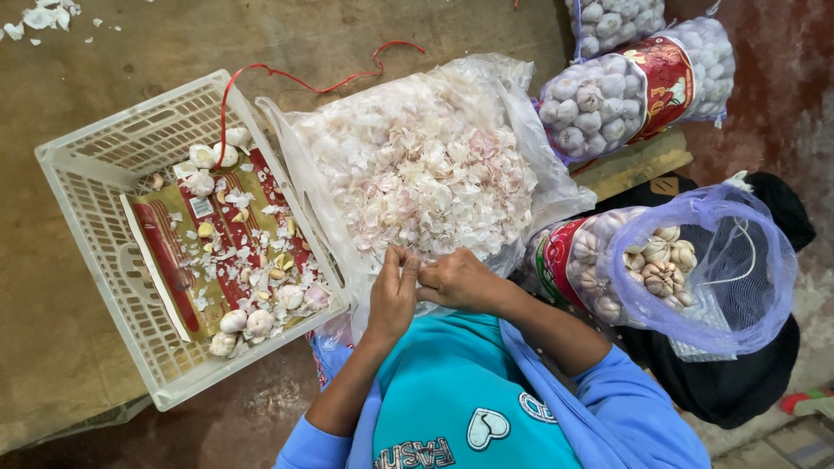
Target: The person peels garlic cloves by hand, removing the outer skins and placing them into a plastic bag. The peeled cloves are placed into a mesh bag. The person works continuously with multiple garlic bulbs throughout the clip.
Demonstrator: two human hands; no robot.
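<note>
— Where are the hands?

— Both meet just over the near edge of the clear plastic bag of garlic skins (426,165). The left hand (393,295) stands edge-up with its fingers together, its grip pinching something small against the right hand (460,280). The right hand's fingers curl in, pressed onto that same small piece.

— What is the piece?

— Too small to tell for sure; it looks like a garlic clove or a scrap of skin, held right between the fingertips, above the heap of skins.

— And to the left?

— A white plastic crate (95,156) sits on the floor beside the bag, touching it. A flattened red and gold packet (187,260) lines its bottom, with garlic bulbs (248,323) at the near corner, more at the far end, and loose cloves and flakes scattered between. A red string (295,82) trails from the crate across the floor.

— To the right?

— An open purple mesh sack (730,260) with garlic heads showing inside, resting by the person's right arm. Further off lie two full mesh sacks of garlic (608,100).
</note>
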